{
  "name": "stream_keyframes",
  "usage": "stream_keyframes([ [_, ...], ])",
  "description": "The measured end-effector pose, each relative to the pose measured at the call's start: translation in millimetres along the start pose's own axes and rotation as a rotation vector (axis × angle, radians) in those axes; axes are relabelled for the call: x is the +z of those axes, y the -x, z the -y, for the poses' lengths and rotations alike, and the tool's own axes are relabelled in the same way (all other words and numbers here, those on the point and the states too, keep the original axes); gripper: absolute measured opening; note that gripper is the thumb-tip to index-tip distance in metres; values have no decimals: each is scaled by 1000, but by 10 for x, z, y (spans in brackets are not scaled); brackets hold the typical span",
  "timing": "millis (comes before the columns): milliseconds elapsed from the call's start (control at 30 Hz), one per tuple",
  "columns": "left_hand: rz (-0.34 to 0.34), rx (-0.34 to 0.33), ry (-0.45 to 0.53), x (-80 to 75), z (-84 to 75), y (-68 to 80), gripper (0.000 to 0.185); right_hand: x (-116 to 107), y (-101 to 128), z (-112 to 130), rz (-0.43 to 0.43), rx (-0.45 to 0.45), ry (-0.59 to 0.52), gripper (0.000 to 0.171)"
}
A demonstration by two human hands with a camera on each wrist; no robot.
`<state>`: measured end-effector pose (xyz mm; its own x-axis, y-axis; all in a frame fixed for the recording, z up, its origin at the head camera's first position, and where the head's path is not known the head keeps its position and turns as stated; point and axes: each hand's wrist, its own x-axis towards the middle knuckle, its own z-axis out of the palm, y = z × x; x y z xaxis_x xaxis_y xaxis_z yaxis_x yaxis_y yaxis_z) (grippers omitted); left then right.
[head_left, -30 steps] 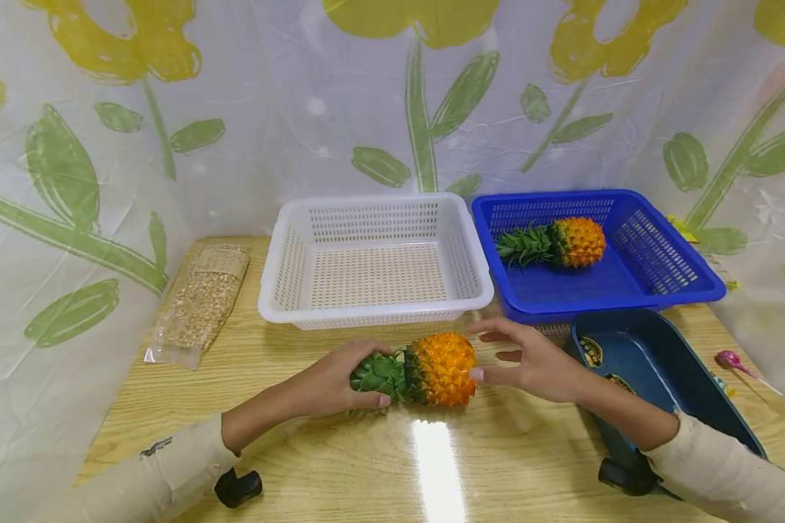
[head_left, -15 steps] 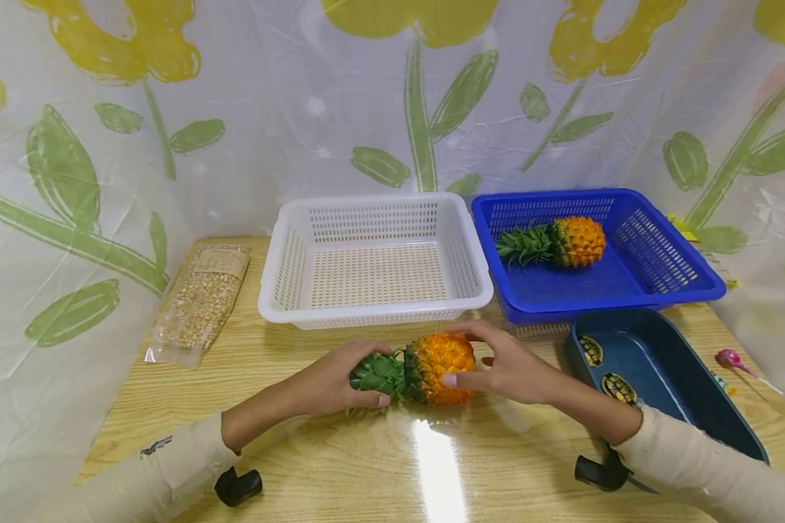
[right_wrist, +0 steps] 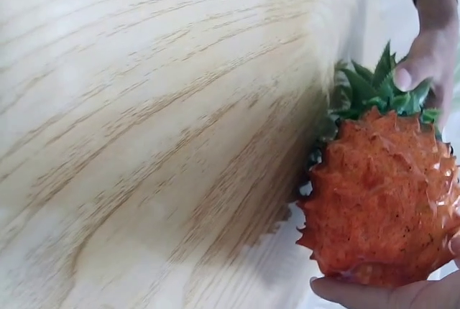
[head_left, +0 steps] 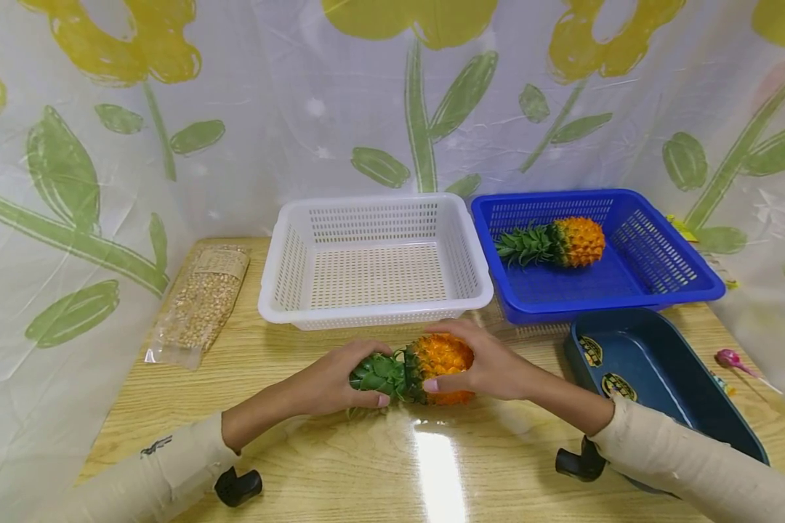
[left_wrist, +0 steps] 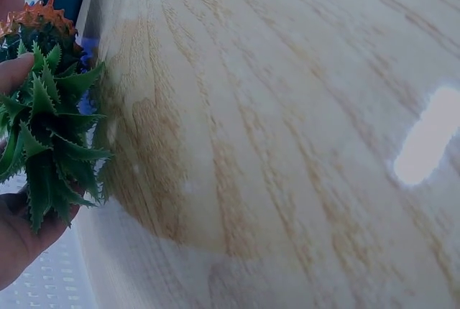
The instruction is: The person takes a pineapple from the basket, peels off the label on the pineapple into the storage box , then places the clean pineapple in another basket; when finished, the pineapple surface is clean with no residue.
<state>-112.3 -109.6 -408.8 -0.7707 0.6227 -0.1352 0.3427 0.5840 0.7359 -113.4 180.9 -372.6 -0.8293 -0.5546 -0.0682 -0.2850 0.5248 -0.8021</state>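
Note:
An orange toy pineapple [head_left: 438, 367] lies on its side on the wooden table [head_left: 288, 465], its green crown [head_left: 381, 374] pointing left. My left hand [head_left: 340, 378] grips the crown; the leaves [left_wrist: 47, 129] fill that wrist view. My right hand [head_left: 484, 363] curls over the orange body, which looms large as the pineapple [right_wrist: 381, 197] in the right wrist view. A second pineapple [head_left: 556, 243] lies inside the blue basket [head_left: 693, 290]. The white basket [head_left: 366, 312] just behind my hands holds nothing.
A clear bag of grain [head_left: 199, 305] lies at the table's left. A dark blue tray [head_left: 641, 363] sits front right, below the blue basket. A pink lollipop [head_left: 733, 360] lies near the right edge. A flowered plastic sheet [head_left: 235, 109] hangs behind everything.
My right hand moved left from beside the pineapple and closed its fingers over the orange body. The left hand kept its hold on the crown; the pineapple stayed in place.

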Motion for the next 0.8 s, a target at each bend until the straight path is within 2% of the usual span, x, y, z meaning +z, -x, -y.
stream_keyframes([
  [133, 1, -3, -3, -4, -6, -3, 66, 30, -37, 11, -8, 10, 28, 79],
  [400, 4, -7, -11, -7, -15, -4, 66, 113, -105, 46, 18, 110, 56, 87],
  [600, 4, -3, -8, -12, -15, -3, 66, 134, -127, 53, 4, 66, 120, 86],
  [800, 5, -8, -9, -13, -19, 5, 68, 130, -136, 45, 11, 29, 139, 81],
])
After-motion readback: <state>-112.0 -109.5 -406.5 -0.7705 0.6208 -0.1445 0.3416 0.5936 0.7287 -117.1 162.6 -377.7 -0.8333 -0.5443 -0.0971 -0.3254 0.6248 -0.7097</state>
